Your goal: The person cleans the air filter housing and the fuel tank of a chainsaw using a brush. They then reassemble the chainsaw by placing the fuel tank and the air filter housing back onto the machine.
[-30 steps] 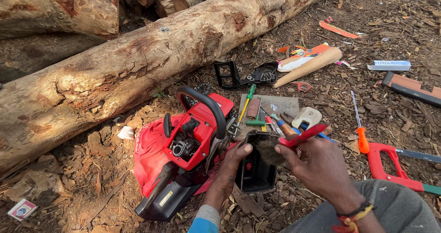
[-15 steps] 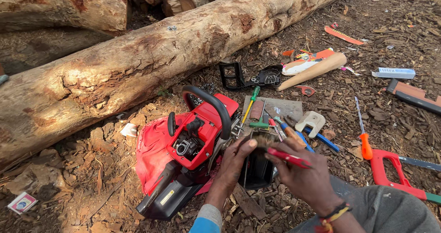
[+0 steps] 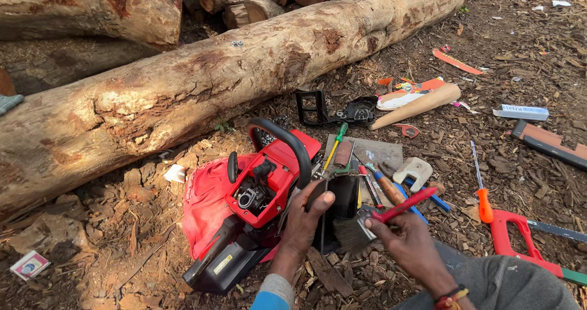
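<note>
Our left hand [image 3: 304, 223] clamps the black cover [image 3: 338, 215] beside the red chainsaw [image 3: 257, 194]; our right hand [image 3: 408, 244] grips a red-handled brush [image 3: 379, 219]. Loosened dust could fall into the open engine.

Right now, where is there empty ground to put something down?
Bare wood-chip ground lies left of the red chainsaw, below the big log. It is crowded right of the saw, where tools cluster around both hands.
</note>
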